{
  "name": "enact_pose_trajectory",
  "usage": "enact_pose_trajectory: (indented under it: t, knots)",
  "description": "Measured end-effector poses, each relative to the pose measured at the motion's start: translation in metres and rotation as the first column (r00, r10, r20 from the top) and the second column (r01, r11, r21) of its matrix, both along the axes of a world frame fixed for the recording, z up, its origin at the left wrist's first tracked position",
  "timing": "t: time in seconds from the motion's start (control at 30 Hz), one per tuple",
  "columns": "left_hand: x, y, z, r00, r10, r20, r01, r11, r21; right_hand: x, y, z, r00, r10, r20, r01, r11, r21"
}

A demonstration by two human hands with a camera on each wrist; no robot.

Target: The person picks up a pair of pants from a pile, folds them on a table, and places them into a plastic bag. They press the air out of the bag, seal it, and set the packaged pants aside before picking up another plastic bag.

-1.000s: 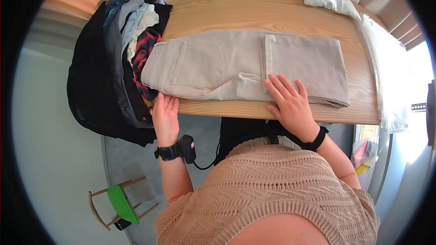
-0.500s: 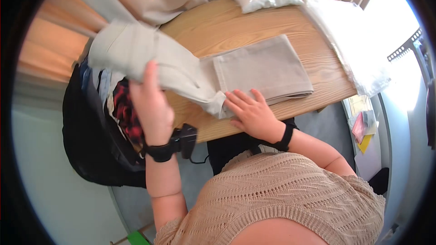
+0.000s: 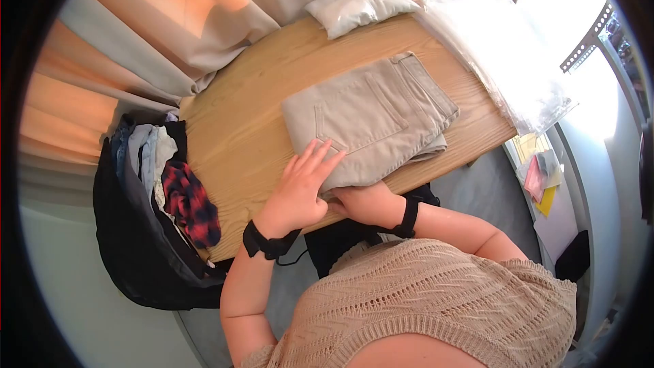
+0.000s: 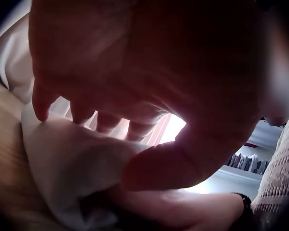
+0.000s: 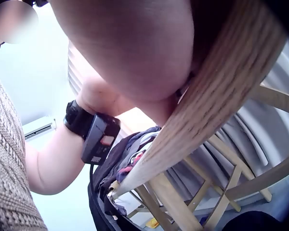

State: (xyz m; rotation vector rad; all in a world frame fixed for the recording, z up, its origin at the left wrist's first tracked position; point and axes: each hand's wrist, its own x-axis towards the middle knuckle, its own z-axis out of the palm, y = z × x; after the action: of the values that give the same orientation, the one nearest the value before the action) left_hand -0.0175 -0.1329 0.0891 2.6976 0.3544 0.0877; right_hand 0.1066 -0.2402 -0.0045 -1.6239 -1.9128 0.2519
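Observation:
Beige trousers (image 3: pixel 371 119), folded into a compact stack, lie on the wooden table (image 3: pixel 238 116), back pocket and waistband uppermost. My left hand (image 3: pixel 300 187) rests on their near left corner, fingers spread and fairly straight. In the left wrist view its fingertips touch the cloth (image 4: pixel 72 159), with the thumb held apart. Beside it, at the near edge of the stack, is my right hand (image 3: pixel 371 203); its fingers go in under the fold and are mostly hidden. The table's edge (image 5: pixel 207 101) fills much of the right wrist view.
At the left stands a black bag (image 3: pixel 129 252) of clothes, a red-and-black checked garment (image 3: pixel 191 204) on top. A white plastic packet (image 3: pixel 361 7) lies at the back, clear plastic bags (image 3: pixel 497 54) at the right. Curtains (image 3: pixel 231 7) hang behind the table.
My left hand has lifted the waist end of the trousers and folded it over to the right onto the leg part. The right hand has slipped from on top to the near fold. The view has turned.

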Motion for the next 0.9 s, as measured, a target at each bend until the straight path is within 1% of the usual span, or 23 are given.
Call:
enact_pose_trajectory:
  t: [0.03,0.07,0.1,0.13,0.2,0.23,0.27,0.3,0.33,0.37,0.4,0.43,0.47,0.5,0.53,0.57,0.63,0.7,0.73,0.77,0.8,0.83,0.9]
  knots:
    - [-0.003,-0.001,-0.006,1.0,0.011,-0.009,-0.01,0.999,0.053,0.0,-0.001,0.0,1.0,0.002,-0.001,-0.002,1.0,-0.007]
    - [-0.005,-0.002,-0.013,1.0,0.011,-0.008,-0.011,0.999,0.046,0.001,0.0,0.001,1.0,0.01,-0.01,-0.01,0.999,0.038]
    - [-0.006,-0.002,-0.02,0.999,0.024,0.03,-0.025,0.999,0.039,0.002,-0.001,0.003,1.0,0.014,-0.017,-0.013,0.996,0.085]
    - [-0.005,-0.002,-0.026,0.997,0.028,0.072,-0.031,0.999,0.034,0.006,-0.006,0.005,1.0,0.001,-0.012,0.0,0.997,0.082]
    - [-0.007,-0.001,-0.038,0.995,0.034,0.093,-0.035,0.999,0.018,0.022,-0.022,0.014,0.992,0.081,0.098,-0.091,0.991,0.102]
    - [-0.01,-0.001,-0.043,0.992,0.064,0.104,-0.064,0.998,0.001,0.037,-0.032,0.023,0.992,0.062,0.111,-0.073,0.993,0.098]
    - [-0.012,0.0,-0.049,0.988,0.073,0.133,-0.07,0.997,-0.022,0.056,-0.046,0.037,0.972,0.147,-0.183,-0.17,0.978,-0.119]
    - [-0.013,0.0,-0.051,0.987,0.067,0.143,-0.063,0.997,-0.032,0.075,-0.058,0.05,0.866,0.153,-0.476,-0.319,0.902,-0.292]
    - [-0.014,0.0,-0.052,0.986,0.097,0.138,-0.09,0.994,-0.054,0.091,-0.069,0.061,0.857,-0.089,-0.507,-0.056,0.963,-0.263]
    - [-0.017,-0.002,-0.054,0.983,0.128,0.129,-0.118,0.99,-0.077,0.108,-0.076,0.067,0.779,-0.315,-0.542,0.215,0.946,-0.242]
    - [-0.019,-0.006,-0.056,0.983,0.128,0.134,-0.117,0.989,-0.089,0.133,-0.076,0.061,0.744,-0.475,-0.469,0.464,0.873,-0.148]
    - [-0.02,-0.011,-0.057,0.957,0.23,0.177,-0.225,0.973,-0.045,0.156,-0.07,0.048,0.663,-0.626,-0.411,0.678,0.735,-0.025]
    - [-0.02,-0.014,-0.058,0.92,0.32,0.227,-0.327,0.945,-0.005,0.171,-0.064,0.034,0.658,-0.637,-0.401,0.688,0.725,-0.022]
    - [-0.021,-0.019,-0.055,0.922,0.305,0.237,-0.311,0.95,-0.012,0.186,-0.059,0.021,0.598,-0.624,-0.503,0.658,0.741,-0.136]
    - [-0.022,-0.024,-0.052,0.865,0.476,0.16,-0.459,0.879,-0.128,0.197,-0.057,0.018,0.524,-0.609,-0.595,0.608,0.757,-0.24]
    - [-0.022,-0.027,-0.05,0.778,0.625,0.058,-0.599,0.767,-0.228,0.2,-0.055,0.025,0.527,-0.615,-0.587,0.617,0.752,-0.233]
    - [-0.023,-0.029,-0.055,0.767,0.636,0.085,-0.606,0.762,-0.227,0.198,-0.043,0.037,0.481,-0.639,-0.6,0.484,0.764,-0.426]
    - [-0.029,-0.024,-0.069,0.75,0.585,0.31,-0.522,0.81,-0.266,0.203,-0.029,0.048,0.516,-0.649,-0.559,0.442,0.76,-0.476]
    - [-0.033,-0.021,-0.074,0.733,0.609,0.303,-0.55,0.793,-0.263,0.201,-0.025,0.059,0.422,-0.63,-0.652,0.304,0.776,-0.553]
    - [-0.034,-0.019,-0.078,0.73,0.582,0.357,-0.529,0.813,-0.243,0.198,-0.022,0.067,0.31,-0.621,-0.72,0.154,0.78,-0.606]
    - [-0.035,-0.018,-0.079,0.727,0.553,0.407,-0.509,0.832,-0.22,0.194,-0.019,0.069,0.196,-0.56,-0.805,0.089,0.828,-0.554]
    - [-0.038,-0.018,-0.078,0.716,0.576,0.394,-0.536,0.815,-0.219,0.191,-0.017,0.072,0.103,-0.535,-0.838,0.019,0.844,-0.536]
    - [-0.044,-0.018,-0.078,0.696,0.652,0.3,-0.516,0.745,-0.422,0.186,-0.016,0.065,-0.128,-0.493,-0.86,-0.113,0.869,-0.481]
